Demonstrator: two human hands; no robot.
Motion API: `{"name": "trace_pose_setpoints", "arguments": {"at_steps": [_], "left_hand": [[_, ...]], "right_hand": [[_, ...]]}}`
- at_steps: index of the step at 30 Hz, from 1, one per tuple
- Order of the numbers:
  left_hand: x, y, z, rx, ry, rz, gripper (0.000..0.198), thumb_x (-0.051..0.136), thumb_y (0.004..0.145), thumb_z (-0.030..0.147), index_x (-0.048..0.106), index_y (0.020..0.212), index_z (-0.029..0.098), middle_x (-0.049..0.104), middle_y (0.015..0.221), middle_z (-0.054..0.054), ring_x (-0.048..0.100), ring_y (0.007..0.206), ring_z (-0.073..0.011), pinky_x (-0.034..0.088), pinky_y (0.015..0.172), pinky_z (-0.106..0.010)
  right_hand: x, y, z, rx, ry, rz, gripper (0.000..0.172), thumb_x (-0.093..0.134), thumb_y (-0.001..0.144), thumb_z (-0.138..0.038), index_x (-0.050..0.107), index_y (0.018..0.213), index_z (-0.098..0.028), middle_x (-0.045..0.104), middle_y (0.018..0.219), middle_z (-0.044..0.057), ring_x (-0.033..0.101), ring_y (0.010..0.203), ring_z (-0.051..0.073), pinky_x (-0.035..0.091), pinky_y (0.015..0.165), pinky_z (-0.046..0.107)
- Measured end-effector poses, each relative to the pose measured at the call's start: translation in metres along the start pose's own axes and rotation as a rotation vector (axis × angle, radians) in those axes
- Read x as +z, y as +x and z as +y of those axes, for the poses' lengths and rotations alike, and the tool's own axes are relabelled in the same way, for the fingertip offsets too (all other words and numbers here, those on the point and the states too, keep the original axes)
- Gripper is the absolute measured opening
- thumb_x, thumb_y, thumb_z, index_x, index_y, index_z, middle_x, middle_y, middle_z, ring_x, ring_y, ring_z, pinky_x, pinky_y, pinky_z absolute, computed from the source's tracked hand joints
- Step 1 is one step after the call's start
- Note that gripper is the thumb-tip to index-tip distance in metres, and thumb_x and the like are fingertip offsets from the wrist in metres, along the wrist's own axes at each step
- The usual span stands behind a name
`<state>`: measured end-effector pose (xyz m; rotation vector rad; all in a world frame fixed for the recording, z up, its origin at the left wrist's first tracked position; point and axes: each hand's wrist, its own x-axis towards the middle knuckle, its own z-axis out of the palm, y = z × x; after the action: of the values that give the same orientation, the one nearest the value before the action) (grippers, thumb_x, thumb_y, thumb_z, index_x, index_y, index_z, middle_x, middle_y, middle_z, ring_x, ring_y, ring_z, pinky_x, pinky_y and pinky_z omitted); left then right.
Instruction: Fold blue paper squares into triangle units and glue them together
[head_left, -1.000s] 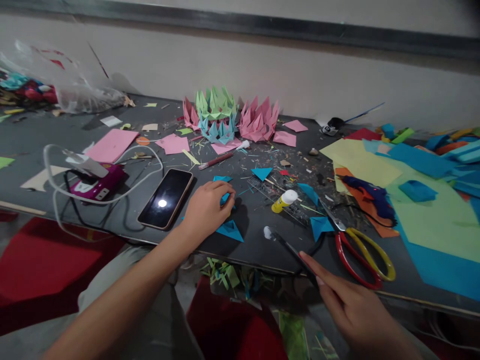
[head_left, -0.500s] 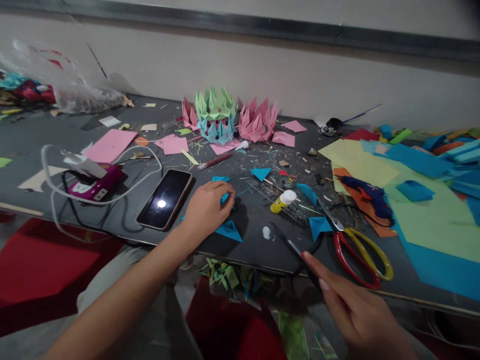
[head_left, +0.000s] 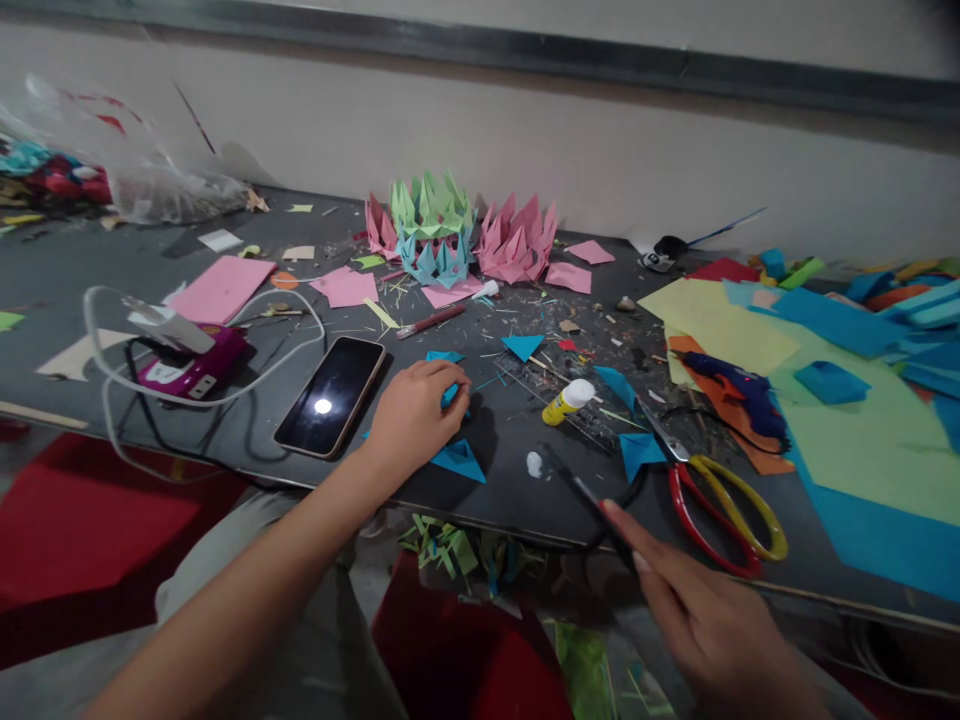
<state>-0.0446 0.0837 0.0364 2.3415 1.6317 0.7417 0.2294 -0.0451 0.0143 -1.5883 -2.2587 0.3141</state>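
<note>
My left hand [head_left: 417, 415] lies on the table with its fingers curled around a blue folded paper piece [head_left: 453, 396], partly hidden by the hand. More blue folded paper [head_left: 459, 460] pokes out beneath the palm and beyond the fingers. Between the fingers of my right hand [head_left: 712, 620] is a thin paintbrush [head_left: 589, 492] with a dark handle and a silver band. Its dark tip points toward a white blob of glue [head_left: 534, 464] on the tabletop. A yellow glue stick [head_left: 568, 402] with a white top leans near the blob.
Scissors [head_left: 726, 510] with red and yellow handles lie right, beside a glue gun [head_left: 733, 392] and coloured paper sheets [head_left: 862, 430]. Folded paper crowns [head_left: 431, 212] stand at the back. A phone [head_left: 330, 397] and a purple power strip [head_left: 196, 365] with cables lie left.
</note>
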Motion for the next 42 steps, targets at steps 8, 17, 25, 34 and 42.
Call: {"name": "trace_pose_setpoints", "arguments": {"at_steps": [8,17,25,34,42], "left_hand": [[0.0011,-0.0004,-0.0007,0.007,0.012,0.007,0.015,0.047,0.08,0.02,0.062,0.084,0.018,0.067,0.096,-0.005,0.06,0.089,-0.0213,0.047,0.082,-0.037],[0.0027,-0.0007,0.0028,0.007,0.017,-0.027,0.013,0.049,0.079,0.017,0.062,0.084,0.017,0.066,0.096,-0.005,0.059,0.09,-0.0216,0.047,0.081,-0.038],[0.003,-0.0002,0.0013,0.005,0.026,-0.043,0.015,0.048,0.08,0.018,0.062,0.085,0.017,0.066,0.097,-0.005,0.059,0.09,-0.022,0.046,0.083,-0.038],[0.0038,-0.0001,0.0022,-0.003,0.023,-0.05,0.015,0.048,0.08,0.018,0.062,0.085,0.017,0.066,0.097,-0.005,0.059,0.091,-0.0218,0.045,0.083,-0.038],[0.0065,-0.0007,0.001,0.001,0.033,-0.048,0.016,0.047,0.08,0.019,0.062,0.086,0.018,0.066,0.097,-0.005,0.059,0.091,-0.0221,0.047,0.083,-0.039]], "right_hand": [[-0.0016,0.0003,-0.0014,0.028,-0.066,-0.047,0.042,0.033,0.089,-0.021,0.047,0.128,-0.026,0.071,0.079,-0.001,0.065,0.058,0.01,0.045,0.047,0.015],[0.0022,-0.0019,0.0017,-0.003,-0.052,-0.023,0.044,0.032,0.089,-0.021,0.045,0.13,-0.027,0.069,0.076,0.0,0.064,0.058,0.011,0.048,0.052,0.017],[0.0021,-0.0035,0.0009,-0.052,-0.06,0.031,0.046,0.034,0.088,-0.018,0.043,0.131,-0.026,0.07,0.082,0.001,0.065,0.062,0.01,0.047,0.051,0.015],[0.0043,-0.0047,0.0005,-0.048,-0.055,-0.037,0.047,0.032,0.088,-0.017,0.039,0.134,-0.028,0.069,0.077,0.0,0.063,0.057,0.01,0.046,0.047,0.016],[0.004,-0.0078,0.0055,-0.063,-0.022,-0.042,0.047,0.031,0.088,-0.017,0.041,0.132,-0.029,0.069,0.081,0.0,0.064,0.061,0.009,0.046,0.049,0.015]]}}
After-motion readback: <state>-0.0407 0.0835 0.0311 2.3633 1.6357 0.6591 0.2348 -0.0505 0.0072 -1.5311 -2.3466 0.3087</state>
